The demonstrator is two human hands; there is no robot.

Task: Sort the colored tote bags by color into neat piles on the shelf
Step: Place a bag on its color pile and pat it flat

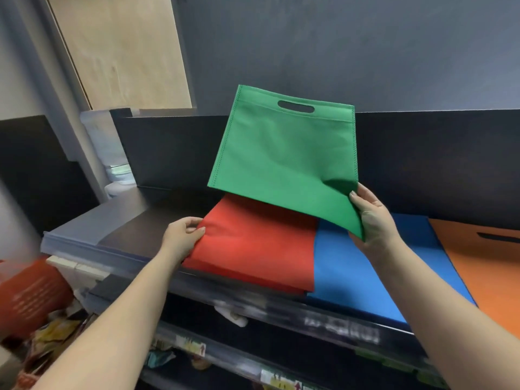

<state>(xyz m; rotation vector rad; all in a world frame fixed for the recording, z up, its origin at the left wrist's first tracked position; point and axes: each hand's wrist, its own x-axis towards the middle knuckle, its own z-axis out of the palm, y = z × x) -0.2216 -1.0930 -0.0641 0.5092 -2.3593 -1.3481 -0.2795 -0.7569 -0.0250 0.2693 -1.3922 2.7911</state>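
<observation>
Mid-sort: right hand (374, 218) pinches green bag (284, 156) aloft; left hand (184, 235) grips red pile (253, 246). Next: find green's bare shelf (135, 229) spot.

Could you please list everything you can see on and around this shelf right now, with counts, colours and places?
green tote bag: one, green, held up above the shelf by its lower right corner, cut-out handle at the top
red tote bags: a stack, count unclear, red, on the shelf's left part
blue tote bag: at least one, blue, flat, right of the red stack
orange tote bag: at least one, orange, far right, partly out of frame
shelf: one, dark, bare at the left
lower shelves: blurred packaged goods, details unclear
left hand: one, gripping the red stack's left edge
right hand: one, pinching the green bag's corner
</observation>
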